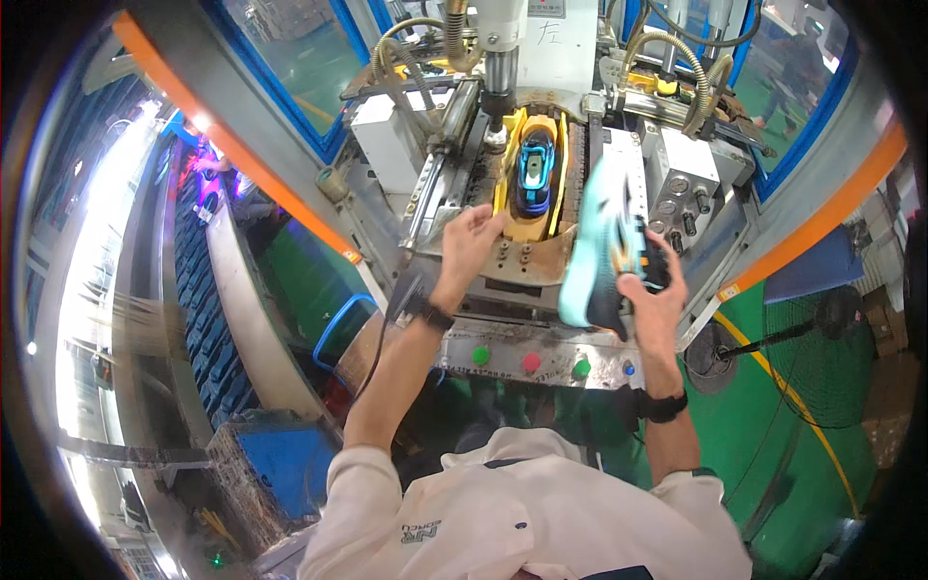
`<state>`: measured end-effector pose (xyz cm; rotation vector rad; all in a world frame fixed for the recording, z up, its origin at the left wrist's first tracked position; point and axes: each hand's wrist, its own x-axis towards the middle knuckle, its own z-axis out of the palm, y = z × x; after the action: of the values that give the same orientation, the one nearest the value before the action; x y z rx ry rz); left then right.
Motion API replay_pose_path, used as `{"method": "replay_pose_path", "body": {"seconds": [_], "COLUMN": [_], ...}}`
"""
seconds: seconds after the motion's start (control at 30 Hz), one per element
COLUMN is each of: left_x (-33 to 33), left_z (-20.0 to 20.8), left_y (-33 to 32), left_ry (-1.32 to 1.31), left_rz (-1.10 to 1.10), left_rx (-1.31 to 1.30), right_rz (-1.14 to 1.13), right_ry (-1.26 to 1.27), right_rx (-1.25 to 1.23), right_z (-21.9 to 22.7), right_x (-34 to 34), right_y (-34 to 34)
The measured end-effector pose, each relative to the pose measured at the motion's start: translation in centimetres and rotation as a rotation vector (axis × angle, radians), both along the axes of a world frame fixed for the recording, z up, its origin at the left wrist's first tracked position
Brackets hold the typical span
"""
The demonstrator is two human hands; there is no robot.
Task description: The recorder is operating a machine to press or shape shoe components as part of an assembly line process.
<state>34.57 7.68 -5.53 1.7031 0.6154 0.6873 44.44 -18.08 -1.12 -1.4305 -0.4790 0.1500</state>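
Observation:
My right hand [660, 290] is closed around a sneaker [601, 256] with a mint-green sole and a dark upper, held tilted to the right of the press. Motion blurs part of the shoe. My left hand [469, 246] is beside the front end of a yellow side pad [502, 184], its fingers loosely bent and nothing visible between them. Whether the fingertips touch the pad, I cannot tell. Between the yellow pads of the machine sits another shoe [535, 174], dark with bright blue edging, its opening facing up.
A press cylinder [500, 77] stands behind the seated shoe. Along the machine's front runs a panel [454, 353] with green, red and blue buttons. A gauge block [684, 179] is at the right, near a floor fan [812, 338]. At the left is a conveyor [242, 290].

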Motion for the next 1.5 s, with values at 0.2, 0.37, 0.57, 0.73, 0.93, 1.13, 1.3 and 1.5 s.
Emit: {"method": "replay_pose_path", "body": {"seconds": [0.2, 0.37, 0.57, 0.73, 0.93, 1.13, 1.3, 1.5], "left_x": [15.8, 21.7, 17.2, 7.1, -8.6, -21.3, -26.3, -31.7], "left_z": [-8.3, -14.3, -10.9, -4.5, 2.1, 4.4, 3.6, -1.3], "left_y": [6.2, 8.4, 10.9, 5.6, 1.6, -0.4, -4.4, -9.0], "left_ry": [0.309, 0.281, -0.073, -0.036, -0.05, -0.155, -0.292, -0.272], "left_rz": [0.267, 0.313, 0.189, 0.014, 0.175, 0.406, 0.753, 0.939], "left_rx": [0.271, 0.274, -0.346, -0.906, -0.848, -0.676, -0.579, -0.573], "right_rz": [-0.29, -0.431, -0.356, -0.109, 0.169, -0.035, -0.132, -0.131], "right_ry": [-0.039, -0.048, -0.166, -0.203, -0.135, -0.448, -0.474, -0.887], "right_rx": [-0.032, -0.161, -0.363, -0.848, -1.058, -1.093, -1.103, -0.712], "right_z": [-1.3, -1.5, -0.2, 2.2, -1.3, -12.5, -16.5, -11.3], "right_x": [5.4, 8.4, 18.2, 24.8, 23.6, 20.9, 19.0, 10.7], "right_y": [-4.2, -4.4, 2.5, 15.0, 28.5, 33.7, 34.6, 29.0]}}
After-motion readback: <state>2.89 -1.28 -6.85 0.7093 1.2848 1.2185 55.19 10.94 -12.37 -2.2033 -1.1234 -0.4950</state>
